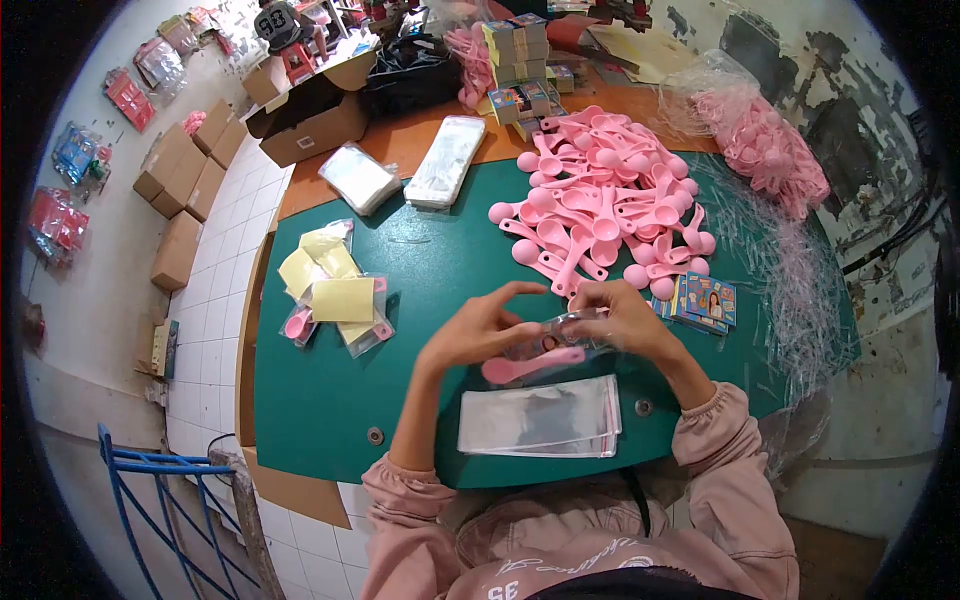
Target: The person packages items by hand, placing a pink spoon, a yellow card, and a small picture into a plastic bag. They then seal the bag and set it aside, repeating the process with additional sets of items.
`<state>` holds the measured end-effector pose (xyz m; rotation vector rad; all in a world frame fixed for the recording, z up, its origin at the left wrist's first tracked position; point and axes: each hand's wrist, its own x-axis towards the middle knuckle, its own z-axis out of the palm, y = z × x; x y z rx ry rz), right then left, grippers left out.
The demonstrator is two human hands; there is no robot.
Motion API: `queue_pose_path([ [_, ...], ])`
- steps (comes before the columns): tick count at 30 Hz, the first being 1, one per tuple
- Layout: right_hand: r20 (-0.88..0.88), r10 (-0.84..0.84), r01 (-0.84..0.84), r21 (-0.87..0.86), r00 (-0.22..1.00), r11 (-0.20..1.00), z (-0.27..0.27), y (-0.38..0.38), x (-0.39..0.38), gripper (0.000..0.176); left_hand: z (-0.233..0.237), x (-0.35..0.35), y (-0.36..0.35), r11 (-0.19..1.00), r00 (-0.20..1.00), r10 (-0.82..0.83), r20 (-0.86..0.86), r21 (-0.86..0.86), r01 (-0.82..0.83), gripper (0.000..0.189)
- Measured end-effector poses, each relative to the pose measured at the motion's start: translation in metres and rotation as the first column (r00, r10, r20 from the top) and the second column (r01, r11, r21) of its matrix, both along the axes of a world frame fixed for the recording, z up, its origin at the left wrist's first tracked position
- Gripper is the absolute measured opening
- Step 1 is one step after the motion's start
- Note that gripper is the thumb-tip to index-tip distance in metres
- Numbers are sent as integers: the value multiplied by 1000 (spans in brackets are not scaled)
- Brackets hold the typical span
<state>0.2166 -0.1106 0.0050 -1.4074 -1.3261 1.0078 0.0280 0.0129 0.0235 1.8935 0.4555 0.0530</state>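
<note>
Closest to me, just under both wrists, lies a flat stack of clear sleeves (540,418) on the green desk (320,400), placed, I judge, so that one can be drawn off without reaching. Well off to the left of my left hand sits a small heap of filled packs (335,300), yellow backings up and pink spoon ends showing. It lies apart from the loose stock, which I take to be so that the two do not mix.

My left hand (475,335) hangs above the desk with fingers arched and thumb closed in, pinching one end of a clear bag (567,320); the arch seems to hold its mouth spread. Below those fingers a pink spoon (530,365) lies level, its bowl sticking out to the left and its handle running under the bag. Whether it is inside the bag I cannot tell. My right hand (625,320) is clamped on the other end of the bag, so it hangs taut between the two hands.

Just to the right of the right hand is a little stack of printed cards (705,300), near enough to pick from. Beyond both hands a big pile of pink spoons (610,200) spreads over the desk, and further right loose clear wrappers (790,290) trail towards the edge.
</note>
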Motion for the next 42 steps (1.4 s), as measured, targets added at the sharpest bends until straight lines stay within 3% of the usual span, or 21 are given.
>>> queue_pose_path([
  [2,32,-52,53,-53,998,997,9,-1,4,24,-12,-20,16,997,998,-50,29,-55,51,46],
  [4,-31,-105,104,-27,994,994,10,0,5,27,-18,-36,17,978,982,18,186,-209,22,45],
  [6,-153,-59,59,-2,986,998,6,1,5,23,-19,-49,6,946,979,105,174,-320,-44,46],
  [8,-274,62,-118,-194,960,974,11,-1,1,15,-21,-53,5,895,970,199,137,-429,-123,47],
  [9,-83,143,-154,-149,986,977,2,1,6,12,-24,-55,5,894,976,186,116,-431,-119,47],
  [10,-89,148,-160,-148,985,976,-6,3,4,12,-24,-57,5,893,979,177,96,-435,-119,47],
  [12,-178,47,-56,-46,983,997,-13,5,1,11,-21,-55,8,910,986,134,95,-405,-84,48],
  [15,-116,-20,28,63,993,998,-10,6,-2,12,-29,-49,8,910,984,113,138,-412,-47,44],
  [17,-80,-80,91,143,994,985,-7,5,-4,13,-39,-45,4,939,917,314,248,62,-338,44],
  [18,-59,-182,188,139,982,972,0,1,-10,16,-36,-44,-1,937,914,318,251,62,-343,44],
  [20,-36,-279,282,138,960,950,6,-2,-18,20,-27,-43,-16,812,872,456,177,-484,-326,45],
  [21,124,-158,115,301,980,947,7,-2,-21,28,-27,-42,-26,777,899,387,206,-598,-197,58],
  [22,295,-58,-76,424,954,903,8,-2,-25,37,-25,-40,-32,776,898,389,208,-599,-197,58],
  [23,398,61,-217,361,916,907,10,-3,-28,45,-23,-39,-38,703,902,405,147,-681,-205,59],
  [24,394,63,-217,358,917,908,8,-3,-31,45,-20,-38,-43,620,907,414,83,-754,-214,61],
  [26,420,117,-291,378,900,879,3,-6,-37,42,-22,-35,-44,689,925,377,48,-682,-245,68],
  [28,395,82,-241,373,915,896,-6,-6,-40,41,-36,-33,-40,827,954,264,142,-543,-148,71],
  [30,578,-76,-242,453,812,858,-12,-8,-40,40,-41,-30,-36,811,941,309,137,-555,-186,71],
  [35,644,30,-366,396,765,842,-3,-11,-45,36,-27,-31,-40,768,901,428,72,-555,-320,64],
  [38,703,21,-408,388,711,826,-7,-12,-47,33,-24,-40,-37,803,895,446,-4,-441,-402,56],
  [42,747,7,-422,368,664,828,-11,-13,-48,29,-20,-53,-30,897,963,244,-114,-350,-269,49],
])
